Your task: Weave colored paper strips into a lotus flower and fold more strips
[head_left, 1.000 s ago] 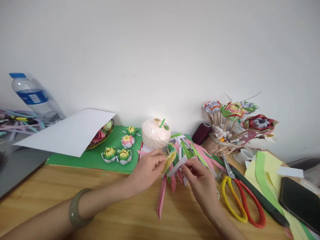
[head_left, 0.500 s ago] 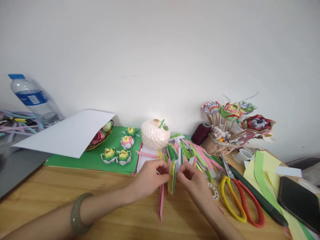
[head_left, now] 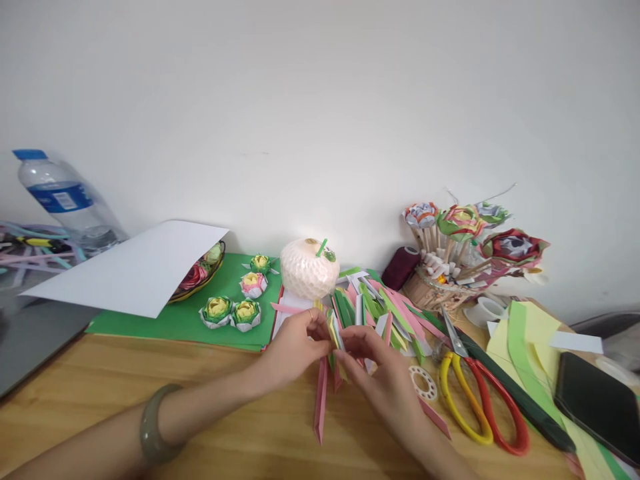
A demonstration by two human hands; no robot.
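Between both hands is a small bundle of folded paper strips [head_left: 334, 329], yellow and white on the parts that show. My left hand [head_left: 299, 340] pinches it from the left, thumb and fingertips together. From the right, my right hand [head_left: 376, 360] closes its thumb and forefinger on the bundle's edge; the fingers hide much of it. A folded pink strip [head_left: 321, 407] lies on the table just below. Right behind the hands is a heap of folded strips [head_left: 380, 300] in pink, green and white. Several folded paper flowers [head_left: 247, 313] sit on green paper [head_left: 165, 328] to the left.
Scissors [head_left: 483, 393] with yellow and red handles lie at the right, near a black phone [head_left: 595, 393]. A white round pot [head_left: 310, 269] stands behind. A basket with paper flowers [head_left: 463, 223], a dark thread spool [head_left: 401, 268] and a water bottle [head_left: 63, 197] are along the wall.
My right hand has moved left and turned over the bundle, which now shows edge-on instead of its broad yellow face. More of the white ring and a pink strip beside my right wrist shows.
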